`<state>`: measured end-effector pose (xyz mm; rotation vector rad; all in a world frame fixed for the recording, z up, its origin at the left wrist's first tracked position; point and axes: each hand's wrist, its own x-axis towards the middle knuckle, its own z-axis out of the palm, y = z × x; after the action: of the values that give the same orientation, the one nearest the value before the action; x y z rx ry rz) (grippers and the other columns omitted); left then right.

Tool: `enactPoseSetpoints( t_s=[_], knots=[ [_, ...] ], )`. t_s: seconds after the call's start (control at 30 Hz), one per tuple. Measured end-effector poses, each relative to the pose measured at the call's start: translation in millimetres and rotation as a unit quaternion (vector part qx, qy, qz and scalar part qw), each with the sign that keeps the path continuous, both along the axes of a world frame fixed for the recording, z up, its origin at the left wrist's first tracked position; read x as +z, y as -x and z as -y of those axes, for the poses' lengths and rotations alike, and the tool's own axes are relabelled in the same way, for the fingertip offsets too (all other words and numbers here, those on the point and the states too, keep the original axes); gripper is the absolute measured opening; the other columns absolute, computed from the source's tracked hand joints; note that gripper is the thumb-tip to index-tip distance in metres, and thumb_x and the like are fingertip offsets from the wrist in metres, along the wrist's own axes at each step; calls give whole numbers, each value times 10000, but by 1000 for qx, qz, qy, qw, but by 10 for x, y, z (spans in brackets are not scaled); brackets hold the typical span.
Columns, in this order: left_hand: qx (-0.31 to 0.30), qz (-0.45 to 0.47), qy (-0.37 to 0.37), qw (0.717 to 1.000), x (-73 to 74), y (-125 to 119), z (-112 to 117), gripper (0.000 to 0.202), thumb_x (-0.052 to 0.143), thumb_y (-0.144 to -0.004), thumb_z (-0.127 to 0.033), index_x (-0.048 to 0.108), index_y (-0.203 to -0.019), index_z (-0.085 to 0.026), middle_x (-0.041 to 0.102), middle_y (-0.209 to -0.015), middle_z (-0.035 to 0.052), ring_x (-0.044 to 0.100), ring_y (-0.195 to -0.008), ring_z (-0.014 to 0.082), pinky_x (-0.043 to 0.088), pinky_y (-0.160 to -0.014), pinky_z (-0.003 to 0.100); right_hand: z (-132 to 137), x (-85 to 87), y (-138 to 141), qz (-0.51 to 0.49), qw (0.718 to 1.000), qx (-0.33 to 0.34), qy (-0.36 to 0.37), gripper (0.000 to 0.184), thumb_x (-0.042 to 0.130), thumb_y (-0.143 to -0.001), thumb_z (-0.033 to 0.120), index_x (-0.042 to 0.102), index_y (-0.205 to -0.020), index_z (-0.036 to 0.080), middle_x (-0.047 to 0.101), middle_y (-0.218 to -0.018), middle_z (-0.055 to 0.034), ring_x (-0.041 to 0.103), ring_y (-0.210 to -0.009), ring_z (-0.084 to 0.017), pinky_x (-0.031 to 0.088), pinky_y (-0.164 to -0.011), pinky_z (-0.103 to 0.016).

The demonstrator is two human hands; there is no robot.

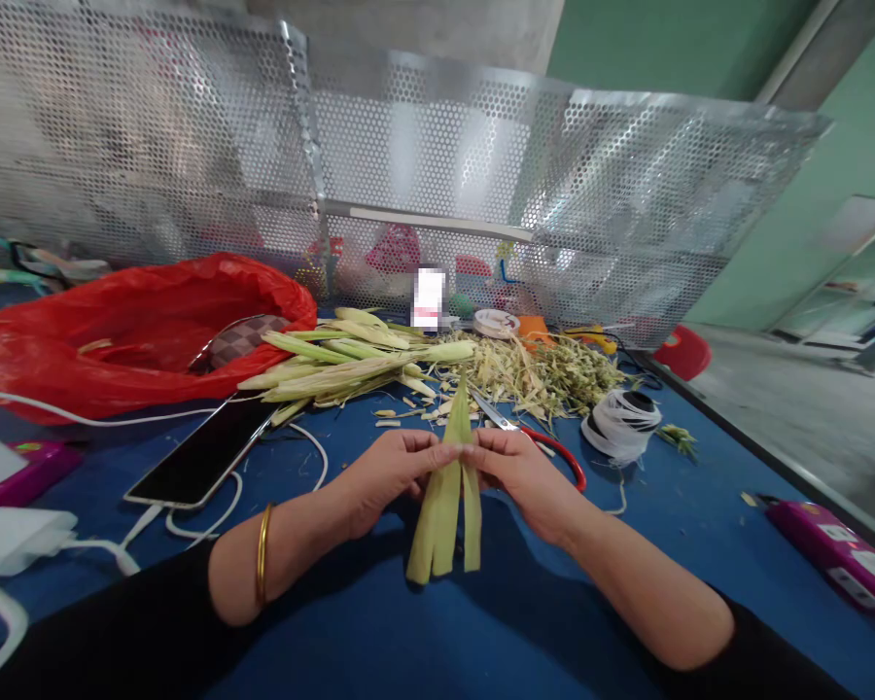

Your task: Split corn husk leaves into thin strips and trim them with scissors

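Between my two hands a pale green corn husk [446, 515] hangs upright, its tip pointing up and its lower end split into strips. My left hand [394, 472] pinches it from the left, thumb across the front. My right hand [514, 472] grips its right side, and the two thumbs meet near the middle. Fingers behind the husk are partly hidden. Just beyond my right hand lie scissors [565, 455] with red handles. A pile of corn husks [342, 365] rests behind my left hand.
A red plastic bag [36, 365] stands at the left, near a phone [204, 452] with white cables. Dried scraps [554, 374] are heaped at the back, beside a spool of white string [622, 428]. A purple power strip [831, 554] lies right. Perforated metal panels [437, 146] border the blue table.
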<state>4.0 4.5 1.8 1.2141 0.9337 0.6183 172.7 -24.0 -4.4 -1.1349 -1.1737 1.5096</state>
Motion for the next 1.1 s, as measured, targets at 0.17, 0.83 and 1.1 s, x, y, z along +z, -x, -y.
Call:
enactPoseSetpoints(
  t_s=[0.17,0.83,1.1],
  knots=[
    [29,26,12,999,-18,-18,-11,391,790,-572,-476,591,-648,-148,598,-586,-6,507,-515,95,357,-527,211,38,33,15,-26,998,54,32,269,771,-666,383,644,-677,145,603,-636,8,544,-608,-110,414,-628,-252],
    [53,-17,37,998,-69,-4,-60,395,775,-538,-449,513,-597,-160,476,-531,-56,404,-506,77,271,-517,207,31,299,-260,-284,956,77,-20,102,665,-762,219,621,-683,170,644,-813,-21,630,-753,-138,507,-761,-262],
    [51,-44,39,997,-45,-16,-58,383,761,-518,-426,490,-581,-164,440,-495,-72,368,-485,68,257,-498,200,10,376,-344,-303,950,34,-64,152,592,-806,243,654,-675,199,685,-917,-18,643,-885,-150,523,-823,-257]
  ],
)
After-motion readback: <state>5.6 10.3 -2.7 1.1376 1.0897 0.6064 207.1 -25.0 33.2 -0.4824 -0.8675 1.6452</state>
